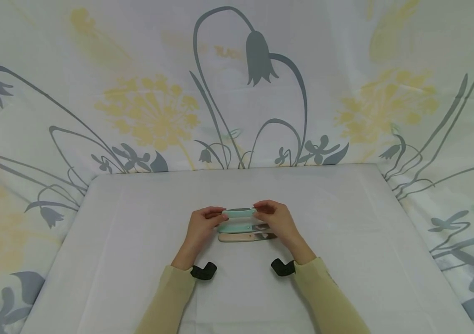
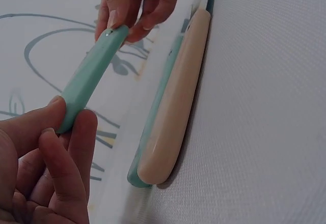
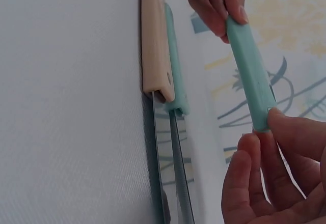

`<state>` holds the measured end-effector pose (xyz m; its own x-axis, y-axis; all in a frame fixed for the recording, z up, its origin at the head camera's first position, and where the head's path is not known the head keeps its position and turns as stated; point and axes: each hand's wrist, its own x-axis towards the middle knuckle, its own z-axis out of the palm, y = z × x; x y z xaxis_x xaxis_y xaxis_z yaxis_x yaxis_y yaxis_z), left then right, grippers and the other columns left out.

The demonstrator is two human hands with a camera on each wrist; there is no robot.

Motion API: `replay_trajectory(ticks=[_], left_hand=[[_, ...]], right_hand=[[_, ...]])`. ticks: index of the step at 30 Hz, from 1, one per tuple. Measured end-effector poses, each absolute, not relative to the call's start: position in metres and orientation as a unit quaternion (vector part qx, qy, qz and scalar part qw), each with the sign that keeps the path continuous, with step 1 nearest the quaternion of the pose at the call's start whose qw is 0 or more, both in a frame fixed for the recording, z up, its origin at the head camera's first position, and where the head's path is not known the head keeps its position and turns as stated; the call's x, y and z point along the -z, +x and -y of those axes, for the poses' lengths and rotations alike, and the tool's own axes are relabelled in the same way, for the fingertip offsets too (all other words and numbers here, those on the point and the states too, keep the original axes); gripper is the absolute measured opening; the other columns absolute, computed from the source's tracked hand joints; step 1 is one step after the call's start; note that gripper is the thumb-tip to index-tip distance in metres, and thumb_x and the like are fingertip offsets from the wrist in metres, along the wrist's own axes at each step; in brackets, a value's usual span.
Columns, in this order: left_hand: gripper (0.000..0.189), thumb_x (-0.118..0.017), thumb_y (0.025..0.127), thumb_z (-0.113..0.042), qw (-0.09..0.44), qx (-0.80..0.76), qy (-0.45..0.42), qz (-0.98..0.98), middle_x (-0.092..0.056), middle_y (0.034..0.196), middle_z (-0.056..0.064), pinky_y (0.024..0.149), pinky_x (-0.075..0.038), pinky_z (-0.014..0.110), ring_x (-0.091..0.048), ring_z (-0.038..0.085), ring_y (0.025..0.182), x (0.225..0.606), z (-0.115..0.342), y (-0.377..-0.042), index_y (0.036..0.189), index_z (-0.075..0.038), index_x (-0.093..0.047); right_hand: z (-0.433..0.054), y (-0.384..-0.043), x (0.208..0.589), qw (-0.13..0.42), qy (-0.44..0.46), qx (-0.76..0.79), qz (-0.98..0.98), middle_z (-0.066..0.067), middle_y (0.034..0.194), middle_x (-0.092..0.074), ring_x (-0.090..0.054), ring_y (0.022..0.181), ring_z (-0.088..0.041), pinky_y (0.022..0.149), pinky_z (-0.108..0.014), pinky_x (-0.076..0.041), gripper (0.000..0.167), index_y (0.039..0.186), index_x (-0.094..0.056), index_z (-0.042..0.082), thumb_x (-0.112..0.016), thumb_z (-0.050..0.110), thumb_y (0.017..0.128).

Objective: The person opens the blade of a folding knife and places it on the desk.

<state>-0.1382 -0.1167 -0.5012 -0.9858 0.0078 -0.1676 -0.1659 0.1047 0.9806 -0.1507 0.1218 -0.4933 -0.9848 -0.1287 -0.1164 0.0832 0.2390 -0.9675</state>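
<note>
Between my two hands is a folding knife (image 1: 239,214) with a mint-green handle, its blade folded in along the handle's far side. My left hand (image 1: 197,232) pinches the left end between thumb and fingers. At the other end, by the pivot pin, the thumb and fingers of my right hand (image 1: 280,225) hold it. Closer to me lie two unfolded knives, side by side with blades to the right: one with a mint-green handle (image 1: 233,229), one with a beige handle (image 1: 235,237). My right hand partly hides their blades in the head view.
The knives are on a white-covered table (image 1: 136,260). Behind it hangs a floral cloth (image 1: 324,28), which also runs along both sides. A black strap piece (image 1: 204,271) sits at my left wrist and another (image 1: 282,267) at my right.
</note>
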Motion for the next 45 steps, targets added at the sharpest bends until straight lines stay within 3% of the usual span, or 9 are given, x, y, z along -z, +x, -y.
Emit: replay_trajectory(ticks=[10,16,21,29,45], left_hand=[[0.025,-0.080,0.085,-0.015,0.066,-0.662,-0.051,-0.745,-0.074,0.096,0.007,0.073,-0.052,0.027,-0.070,0.018,0.091,0.500,0.110,-0.138,0.108,-0.005,-0.076],[0.025,-0.080,0.085,-0.016,0.067,-0.662,-0.043,-0.745,-0.075,0.097,0.008,0.073,-0.053,0.025,-0.070,0.018,0.092,0.500,0.107,-0.136,0.107,-0.005,-0.076],[0.025,-0.081,0.084,-0.015,0.071,-0.667,-0.044,-0.740,-0.074,0.097,0.007,0.074,-0.053,0.025,-0.069,0.018,0.093,0.499,0.106,-0.136,0.107,-0.005,-0.076],[0.024,-0.080,0.085,-0.014,0.067,-0.665,-0.042,-0.743,-0.074,0.097,0.007,0.074,-0.053,0.025,-0.070,0.019,0.092,0.498,0.105,-0.136,0.107,-0.005,-0.076],[0.025,-0.081,0.084,-0.013,0.066,-0.658,-0.050,-0.748,-0.074,0.097,0.006,0.072,-0.053,0.026,-0.069,0.018,0.091,0.498,0.103,-0.138,0.107,-0.004,-0.076]], right_hand=[[-0.115,-0.161,0.489,0.073,-0.055,0.567,-0.818,-0.003,0.114,-0.071,-0.062,0.109,-0.022,0.095,-0.044,-0.047,0.027,0.117,-0.073,0.009,-0.072,0.022,0.093],[-0.105,-0.165,0.488,0.112,-0.101,0.565,-0.811,-0.001,0.110,-0.072,-0.063,0.105,-0.020,0.093,-0.041,-0.047,0.028,0.113,-0.074,0.005,-0.072,0.025,0.094],[-0.099,-0.164,0.485,0.122,-0.096,0.553,-0.818,0.000,0.102,-0.073,-0.063,0.096,-0.017,0.086,-0.037,-0.048,0.019,0.103,-0.077,0.008,-0.072,0.024,0.094],[-0.090,-0.162,0.486,0.096,-0.069,0.534,-0.837,-0.001,0.098,-0.071,-0.058,0.088,-0.018,0.080,-0.034,-0.046,0.013,0.097,-0.075,0.009,-0.070,0.020,0.095],[-0.081,-0.154,0.488,0.035,-0.039,0.549,-0.834,-0.007,0.090,-0.068,-0.054,0.078,-0.019,0.071,-0.032,-0.044,0.016,0.095,-0.071,0.003,-0.065,0.017,0.098]])
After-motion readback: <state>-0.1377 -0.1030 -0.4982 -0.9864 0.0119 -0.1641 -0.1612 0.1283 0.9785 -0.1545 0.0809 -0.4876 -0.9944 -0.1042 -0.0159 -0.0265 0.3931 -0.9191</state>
